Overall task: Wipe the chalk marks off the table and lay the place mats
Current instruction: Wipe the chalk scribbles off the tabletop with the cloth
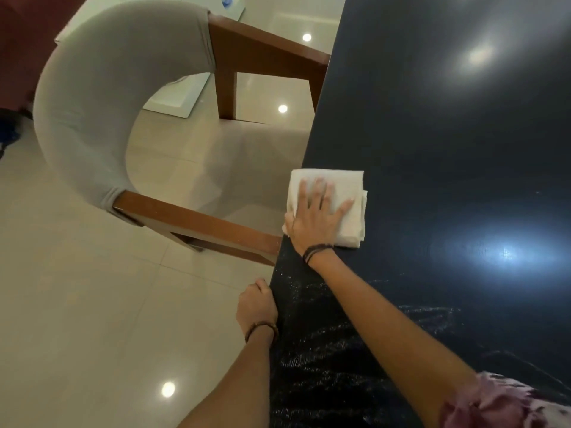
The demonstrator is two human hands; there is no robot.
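A dark blue table [432, 134] fills the right side of the head view. Faint white chalk marks [355, 335] streak its near part. A folded white cloth [346, 186] lies at the table's left edge, and my right hand [318, 217] presses flat on it with straight, spread fingers. My left hand [258, 305] is lower down at the table's left edge, its fingers curled round the edge. No place mats show in this view.
A chair [102, 97] with a curved grey back and brown wooden arms stands close to the table's left edge. Glossy beige floor tiles [92, 304] lie to the left. Ceiling lights glare off the tabletop.
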